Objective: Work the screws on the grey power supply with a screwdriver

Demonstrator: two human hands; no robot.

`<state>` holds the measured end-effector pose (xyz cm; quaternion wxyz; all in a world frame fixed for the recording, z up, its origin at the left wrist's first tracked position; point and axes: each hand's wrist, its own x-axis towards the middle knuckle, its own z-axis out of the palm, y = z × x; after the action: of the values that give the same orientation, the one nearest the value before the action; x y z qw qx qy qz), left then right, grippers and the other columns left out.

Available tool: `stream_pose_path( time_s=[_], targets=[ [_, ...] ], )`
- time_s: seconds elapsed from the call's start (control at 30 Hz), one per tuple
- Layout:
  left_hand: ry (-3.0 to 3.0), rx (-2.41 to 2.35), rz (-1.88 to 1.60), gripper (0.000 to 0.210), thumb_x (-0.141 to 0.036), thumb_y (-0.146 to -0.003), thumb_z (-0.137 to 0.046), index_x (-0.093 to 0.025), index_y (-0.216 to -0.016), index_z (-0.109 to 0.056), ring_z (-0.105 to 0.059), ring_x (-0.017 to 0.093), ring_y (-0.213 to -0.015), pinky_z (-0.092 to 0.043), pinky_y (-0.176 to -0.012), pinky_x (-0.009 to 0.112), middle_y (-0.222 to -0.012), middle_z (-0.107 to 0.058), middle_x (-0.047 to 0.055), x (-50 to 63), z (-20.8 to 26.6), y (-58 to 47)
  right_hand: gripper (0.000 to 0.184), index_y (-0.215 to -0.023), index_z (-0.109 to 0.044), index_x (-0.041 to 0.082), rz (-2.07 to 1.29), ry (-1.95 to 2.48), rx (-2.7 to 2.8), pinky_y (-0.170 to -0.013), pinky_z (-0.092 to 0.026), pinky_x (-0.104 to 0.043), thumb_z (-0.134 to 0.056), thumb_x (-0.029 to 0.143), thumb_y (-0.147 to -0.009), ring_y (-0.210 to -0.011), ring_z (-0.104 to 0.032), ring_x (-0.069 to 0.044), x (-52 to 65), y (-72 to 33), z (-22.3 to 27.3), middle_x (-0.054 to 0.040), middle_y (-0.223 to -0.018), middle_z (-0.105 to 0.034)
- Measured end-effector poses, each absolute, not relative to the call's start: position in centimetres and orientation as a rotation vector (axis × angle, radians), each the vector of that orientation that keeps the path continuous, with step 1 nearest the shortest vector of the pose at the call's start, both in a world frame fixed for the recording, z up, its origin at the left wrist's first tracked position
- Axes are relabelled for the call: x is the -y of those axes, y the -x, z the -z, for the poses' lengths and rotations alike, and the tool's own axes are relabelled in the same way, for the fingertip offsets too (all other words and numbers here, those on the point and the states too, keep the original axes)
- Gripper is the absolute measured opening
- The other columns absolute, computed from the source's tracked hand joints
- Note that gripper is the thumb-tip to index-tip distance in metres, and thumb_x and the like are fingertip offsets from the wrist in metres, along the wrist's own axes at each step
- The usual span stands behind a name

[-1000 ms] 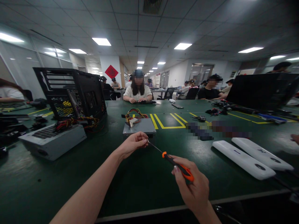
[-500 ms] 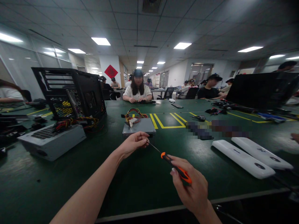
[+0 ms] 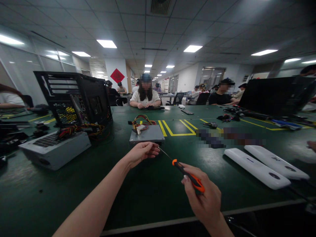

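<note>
My right hand (image 3: 203, 191) is closed round the orange and black handle of a screwdriver (image 3: 189, 175), whose thin shaft points up and to the left. At the screwdriver's tip, my left hand (image 3: 144, 154) has its fingers pressed together; whatever they pinch, if anything, is too small to make out. Just beyond the left hand lies a grey metal power supply (image 3: 150, 134), its near side partly covered by that hand. A bundle of coloured cables (image 3: 143, 121) with a white connector rests on top of it.
At left stand a black computer case (image 3: 81, 98) and a second power supply (image 3: 56, 148) with cables. Two white oblong devices (image 3: 256, 168) lie at right, near a black monitor (image 3: 269, 95). Across the green table (image 3: 148, 204) a person (image 3: 145, 95) sits working.
My right hand and the screwdriver have shifted slightly to the right. The left fingers have moved a little down and right, near the tip. The power supply stays in place.
</note>
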<state>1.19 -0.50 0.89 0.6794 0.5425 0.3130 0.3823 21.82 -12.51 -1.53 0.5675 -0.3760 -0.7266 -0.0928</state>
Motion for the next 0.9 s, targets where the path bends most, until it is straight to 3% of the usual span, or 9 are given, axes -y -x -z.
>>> stream_pose_path(
  time_s=[0.2, 0.3, 0.5, 0.9],
  targets=[
    [-1.299, -0.812, -0.858, 0.024, -0.035, -0.074, -0.064, -0.013, -0.079, -0.056, -0.053, 0.006, -0.063, -0.042, -0.059, 0.018, -0.075, -0.059, 0.002, 0.3, -0.5, -1.3, 0.021, -0.102, -0.051, 0.019, 0.222, 0.898, 1.688, -0.067, -0.056, -0.027, -0.048, 0.013, -0.082, -0.071, -0.067, -0.014, 12.4, -21.8, 1.6, -0.007, -0.099, -0.064],
    [-1.346, -0.853, -0.849, 0.03, -0.038, -0.072, -0.063, -0.014, -0.066, -0.047, -0.041, 0.003, -0.051, -0.03, -0.046, 0.014, -0.061, -0.048, -0.003, 0.5, -0.7, -1.4, 0.021, -0.102, -0.051, 0.019, 0.213, 0.913, 1.685, -0.065, -0.056, -0.027, -0.047, 0.015, -0.082, -0.069, -0.067, -0.014, 12.4, -21.8, 1.6, -0.0068, -0.099, -0.065],
    [-1.362, -0.804, -0.813, 0.029, -0.04, -0.075, -0.056, -0.017, -0.066, -0.041, -0.022, 0.003, -0.043, -0.01, -0.038, 0.015, -0.053, -0.034, -0.007, 0.8, -1.0, -1.8, 0.02, -0.102, -0.051, 0.02, 0.224, 0.933, 1.679, -0.065, -0.056, -0.027, -0.047, 0.016, -0.083, -0.068, -0.066, -0.014, 12.5, -21.8, 1.6, -0.0063, -0.098, -0.065],
    [-1.293, -0.991, -1.01, 0.046, -0.056, -0.074, -0.049, -0.019, -0.055, -0.031, -0.015, 0.002, -0.037, -0.009, -0.037, 0.018, -0.043, -0.024, -0.01, 0.8, -0.5, -2.8, 0.018, -0.102, -0.052, 0.019, 0.307, 1.083, 1.671, -0.068, -0.055, -0.026, -0.046, 0.021, -0.085, -0.075, -0.066, -0.015, 12.0, -21.7, 1.6, -0.0053, -0.095, -0.065]
  ],
)
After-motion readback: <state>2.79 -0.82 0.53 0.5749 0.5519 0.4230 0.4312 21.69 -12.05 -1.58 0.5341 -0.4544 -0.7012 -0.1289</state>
